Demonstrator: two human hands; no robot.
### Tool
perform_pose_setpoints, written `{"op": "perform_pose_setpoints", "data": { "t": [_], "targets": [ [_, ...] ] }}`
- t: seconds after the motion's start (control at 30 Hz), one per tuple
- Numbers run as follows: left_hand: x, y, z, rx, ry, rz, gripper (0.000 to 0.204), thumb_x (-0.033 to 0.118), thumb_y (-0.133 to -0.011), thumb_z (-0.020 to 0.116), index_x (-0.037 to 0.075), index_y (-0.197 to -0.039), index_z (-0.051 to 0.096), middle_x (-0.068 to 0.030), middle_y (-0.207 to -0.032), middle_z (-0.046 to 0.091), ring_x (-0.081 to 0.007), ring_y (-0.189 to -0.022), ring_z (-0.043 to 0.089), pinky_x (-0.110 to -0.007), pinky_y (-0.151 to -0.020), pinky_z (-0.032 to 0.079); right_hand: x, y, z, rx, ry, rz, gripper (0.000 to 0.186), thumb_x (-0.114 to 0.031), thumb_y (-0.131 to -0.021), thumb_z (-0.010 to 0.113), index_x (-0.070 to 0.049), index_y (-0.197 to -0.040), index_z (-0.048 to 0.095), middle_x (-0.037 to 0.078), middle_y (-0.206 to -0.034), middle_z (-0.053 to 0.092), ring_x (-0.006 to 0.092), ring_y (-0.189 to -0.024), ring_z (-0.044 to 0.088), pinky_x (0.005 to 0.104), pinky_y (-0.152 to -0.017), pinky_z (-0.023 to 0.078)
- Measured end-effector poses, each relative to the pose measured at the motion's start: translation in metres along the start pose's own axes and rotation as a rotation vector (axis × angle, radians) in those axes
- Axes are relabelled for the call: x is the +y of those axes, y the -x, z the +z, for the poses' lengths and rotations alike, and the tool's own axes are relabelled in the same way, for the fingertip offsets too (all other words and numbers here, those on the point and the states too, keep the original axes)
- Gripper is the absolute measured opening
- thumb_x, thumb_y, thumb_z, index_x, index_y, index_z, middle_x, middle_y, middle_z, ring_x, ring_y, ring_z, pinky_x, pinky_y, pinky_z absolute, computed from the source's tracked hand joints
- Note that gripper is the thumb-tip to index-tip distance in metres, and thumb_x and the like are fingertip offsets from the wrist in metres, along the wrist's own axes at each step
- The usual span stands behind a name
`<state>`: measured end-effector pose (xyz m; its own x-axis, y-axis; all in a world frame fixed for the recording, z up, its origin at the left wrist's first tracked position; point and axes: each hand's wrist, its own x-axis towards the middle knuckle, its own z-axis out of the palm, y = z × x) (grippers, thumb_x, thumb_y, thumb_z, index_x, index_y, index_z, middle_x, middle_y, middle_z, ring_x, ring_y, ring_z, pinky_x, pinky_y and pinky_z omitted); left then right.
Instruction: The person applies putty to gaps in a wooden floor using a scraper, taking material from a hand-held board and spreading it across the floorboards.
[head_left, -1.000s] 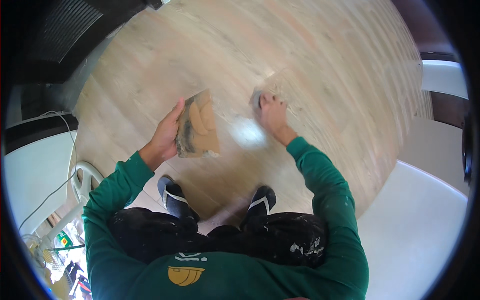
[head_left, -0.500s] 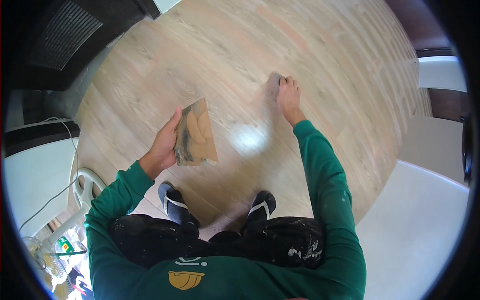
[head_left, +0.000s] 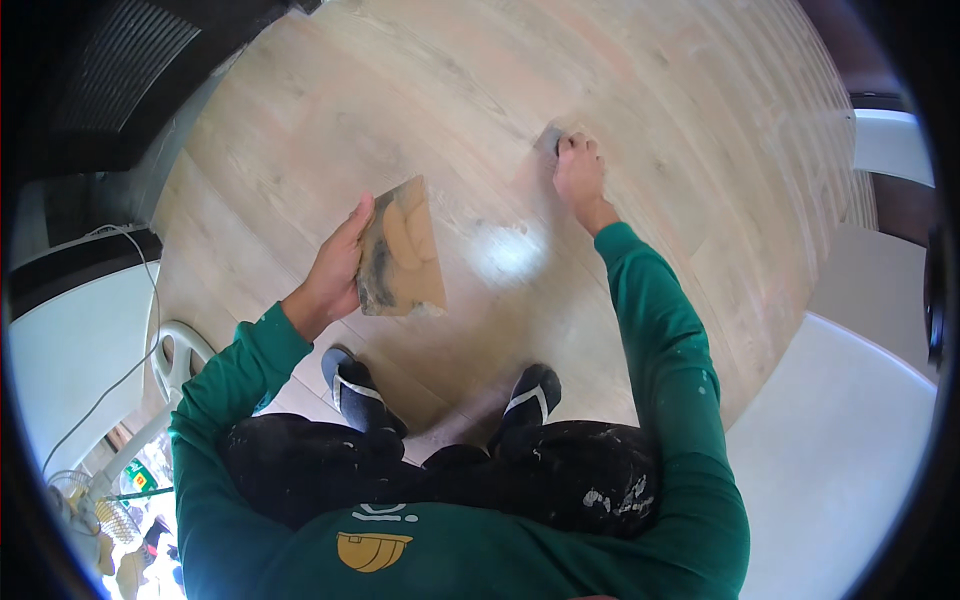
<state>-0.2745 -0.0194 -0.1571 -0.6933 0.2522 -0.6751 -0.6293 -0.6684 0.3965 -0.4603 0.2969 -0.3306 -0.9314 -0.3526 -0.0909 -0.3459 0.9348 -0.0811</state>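
Note:
My left hand [head_left: 335, 265] grips the left edge of a flat board [head_left: 375, 285], thumb laid along its side. Smooth tan paste [head_left: 408, 238] and dark grey smears cover the board's face, which tilts up toward me. Farther forward and to the right, my right hand [head_left: 580, 172] is closed around a small dark grey flat tool [head_left: 552, 141], pressed to the wood-look floor [head_left: 330, 130]. Most of that tool is hidden behind my fingers, so its exact kind does not show. Pale, hazy smears spread over the planks around it.
My sandalled feet [head_left: 352, 392] stand on the floor below the board. A white panel [head_left: 840, 440] lies at the right. At the left are another white panel [head_left: 80, 340] with a thin cable, a white fan [head_left: 175, 365], and a dark louvred unit [head_left: 130, 65].
Both hands sit slightly farther forward in view, the board along with the left one. The whole view has shifted a little. Each hand keeps its grip.

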Motion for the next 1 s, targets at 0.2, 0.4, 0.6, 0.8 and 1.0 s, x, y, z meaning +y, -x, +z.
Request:
{"op": "perform_pose_setpoints", "data": {
  "t": [0.2, 0.4, 0.6, 0.8, 1.0],
  "targets": [
    [-0.003, 0.001, 0.002, 0.048, -0.049, -0.001, 0.058, 0.051, -0.106, 0.039, 0.005, -0.141, 0.048, -0.0097, -0.127, 0.061, -0.0205, -0.115, 0.061, -0.037, -0.1, 0.051, -0.052, 0.061, -0.002, -0.058, -0.067, -0.136, 0.041, -0.013, -0.085, 0.059, 0.0, -0.124, 0.058, 0.014, -0.122, 0.055, 0.0339, -0.113, 0.054, 0.0511, -0.089, 0.049],
    [-0.005, 0.004, 0.016, 0.099, -0.056, 0.042, 0.057, 0.053, -0.104, 0.044, 0.008, -0.137, 0.053, -0.0073, -0.121, 0.065, -0.0202, -0.109, 0.064, -0.037, -0.096, 0.053, -0.076, 0.091, 0.002, -0.069, -0.07, -0.212, 0.04, -0.017, -0.085, 0.062, 0.0, -0.121, 0.06, 0.013, -0.118, 0.055, 0.0313, -0.112, 0.055, 0.0508, -0.085, 0.051],
    [-0.003, 0.015, 0.021, 0.066, -0.038, 0.095, 0.055, 0.052, -0.104, 0.043, 0.009, -0.137, 0.053, -0.0069, -0.123, 0.065, -0.0211, -0.109, 0.064, -0.038, -0.096, 0.053, -0.078, 0.11, -0.02, -0.192, -0.178, -0.295, 0.031, -0.017, -0.085, 0.064, -0.004, -0.112, 0.066, 0.013, -0.115, 0.059, 0.0328, -0.113, 0.056, 0.0503, -0.088, 0.05],
    [-0.005, 0.021, 0.015, 0.011, -0.042, 0.036, 0.055, 0.052, -0.105, 0.041, 0.008, -0.138, 0.053, -0.0076, -0.125, 0.065, -0.0225, -0.11, 0.065, -0.039, -0.098, 0.052, -0.085, 0.154, -0.102, 0.204, -0.754, -0.384, 0.04, -0.013, -0.082, 0.06, -0.003, -0.12, 0.067, 0.016, -0.117, 0.06, 0.0343, -0.108, 0.056, 0.05, -0.089, 0.047],
    [-0.017, 0.017, 0.028, -0.119, -0.01, -0.095, 0.058, 0.051, -0.107, 0.036, 0.006, -0.142, 0.048, -0.0095, -0.133, 0.06, -0.0221, -0.118, 0.061, -0.039, -0.102, 0.05, -0.123, 0.181, -0.168, 0.506, -0.79, -0.897, 0.059, -0.034, -0.087, 0.051, 0.007, -0.129, 0.06, 0.018, -0.122, 0.057, 0.0351, -0.112, 0.055, 0.0512, -0.096, 0.045]
  ]
}}
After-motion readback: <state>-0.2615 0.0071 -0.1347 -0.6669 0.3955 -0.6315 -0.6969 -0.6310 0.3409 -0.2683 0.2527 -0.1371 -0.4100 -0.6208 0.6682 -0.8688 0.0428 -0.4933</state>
